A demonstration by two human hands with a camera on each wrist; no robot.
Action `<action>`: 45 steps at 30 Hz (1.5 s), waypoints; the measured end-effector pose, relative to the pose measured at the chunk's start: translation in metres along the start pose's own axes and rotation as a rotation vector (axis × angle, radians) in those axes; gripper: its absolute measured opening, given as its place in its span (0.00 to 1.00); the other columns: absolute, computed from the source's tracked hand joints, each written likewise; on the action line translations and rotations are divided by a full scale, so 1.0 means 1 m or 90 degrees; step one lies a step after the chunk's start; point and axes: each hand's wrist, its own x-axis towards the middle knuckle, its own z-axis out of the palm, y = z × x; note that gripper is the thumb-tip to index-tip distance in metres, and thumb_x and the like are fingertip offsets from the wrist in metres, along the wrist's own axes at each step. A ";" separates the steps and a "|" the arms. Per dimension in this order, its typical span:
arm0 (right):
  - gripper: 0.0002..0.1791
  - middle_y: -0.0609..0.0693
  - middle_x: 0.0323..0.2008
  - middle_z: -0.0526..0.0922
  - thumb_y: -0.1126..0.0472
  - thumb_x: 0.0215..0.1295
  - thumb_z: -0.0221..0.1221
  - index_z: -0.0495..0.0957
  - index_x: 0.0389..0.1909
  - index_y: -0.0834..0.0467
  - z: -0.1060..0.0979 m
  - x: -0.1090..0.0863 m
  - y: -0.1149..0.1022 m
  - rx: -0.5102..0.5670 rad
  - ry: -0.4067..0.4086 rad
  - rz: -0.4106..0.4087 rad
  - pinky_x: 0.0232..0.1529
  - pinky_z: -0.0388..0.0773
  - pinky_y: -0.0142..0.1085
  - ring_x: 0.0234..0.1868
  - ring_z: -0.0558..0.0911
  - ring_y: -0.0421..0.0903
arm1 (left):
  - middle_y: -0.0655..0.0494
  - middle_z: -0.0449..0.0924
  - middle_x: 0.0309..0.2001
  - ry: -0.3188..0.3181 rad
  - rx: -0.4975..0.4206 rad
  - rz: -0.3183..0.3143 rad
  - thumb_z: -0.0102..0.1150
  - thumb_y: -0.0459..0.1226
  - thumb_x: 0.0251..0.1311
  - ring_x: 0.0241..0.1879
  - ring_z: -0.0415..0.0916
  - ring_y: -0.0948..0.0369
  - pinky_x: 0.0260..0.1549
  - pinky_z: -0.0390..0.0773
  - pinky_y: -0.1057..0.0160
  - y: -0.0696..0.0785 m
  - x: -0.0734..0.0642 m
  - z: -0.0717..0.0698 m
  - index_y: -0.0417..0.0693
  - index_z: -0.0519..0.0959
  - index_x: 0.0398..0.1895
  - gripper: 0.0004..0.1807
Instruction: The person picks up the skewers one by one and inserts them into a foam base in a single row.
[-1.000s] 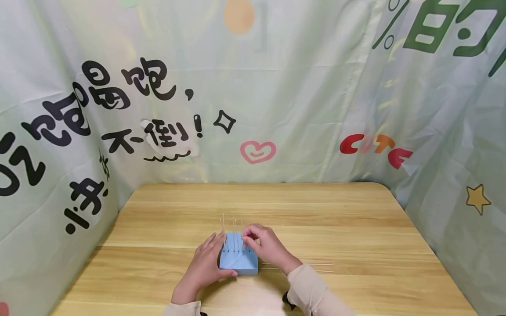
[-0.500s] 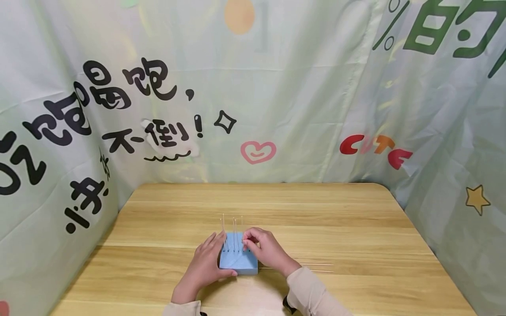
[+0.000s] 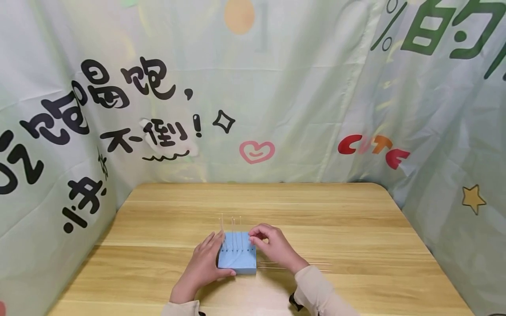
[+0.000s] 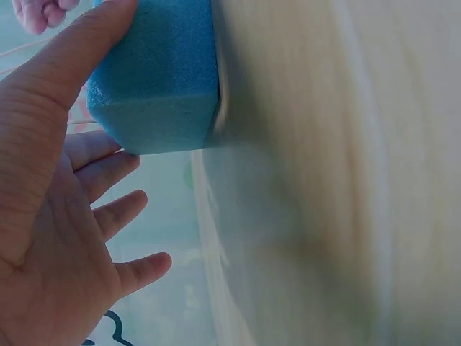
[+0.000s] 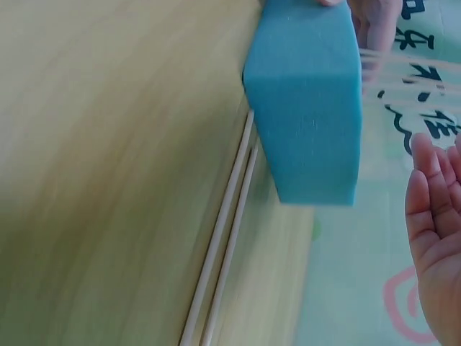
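Observation:
A pale blue foam block (image 3: 239, 261) lies on the table in the head view, a row of small dark holes across its top. Several thin wooden sticks (image 3: 233, 232) stand upright in it. My left hand (image 3: 207, 261) grips the block's left side, thumb at the front; the left wrist view shows the thumb over the blue foam (image 4: 158, 65). By the block's back right edge hovers my right hand (image 3: 274, 245), fingertips close together. In the right wrist view the same hand (image 5: 439, 245) has its fingers extended, with no stick visible between them.
Two loose wooden sticks (image 5: 223, 238) lie on the table right of the block, partly beneath my right forearm in the head view. A printed curtain (image 3: 300, 101) surrounds the wooden table (image 3: 336, 210) at the back and sides.
My right hand has moved slightly right, off the row of sticks toward the block's right edge. The left hand stays on the block.

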 end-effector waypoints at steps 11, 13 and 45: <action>0.03 0.52 0.32 0.82 0.63 0.63 0.60 0.80 0.36 0.57 -0.033 -0.015 0.006 -0.002 0.027 0.063 0.34 0.80 0.34 0.32 0.82 0.42 | 0.44 0.59 0.69 -0.012 -0.005 -0.008 0.76 0.58 0.30 0.69 0.52 0.43 0.62 0.55 0.35 0.000 -0.002 0.001 0.39 0.60 0.69 0.61; 0.04 0.53 0.32 0.83 0.62 0.63 0.60 0.80 0.36 0.57 -0.040 -0.017 0.007 -0.007 0.031 0.064 0.34 0.80 0.33 0.32 0.82 0.42 | 0.45 0.59 0.69 -0.008 -0.003 -0.004 0.75 0.58 0.29 0.69 0.52 0.43 0.62 0.55 0.35 0.000 -0.002 0.001 0.38 0.61 0.69 0.61; 0.04 0.48 0.31 0.81 0.66 0.61 0.61 0.80 0.35 0.63 -0.094 -0.072 0.042 -0.097 0.026 0.131 0.33 0.78 0.30 0.31 0.76 0.35 | 0.44 0.60 0.69 -0.013 0.005 -0.014 0.75 0.59 0.29 0.69 0.52 0.43 0.62 0.54 0.35 0.003 0.000 0.000 0.38 0.60 0.69 0.62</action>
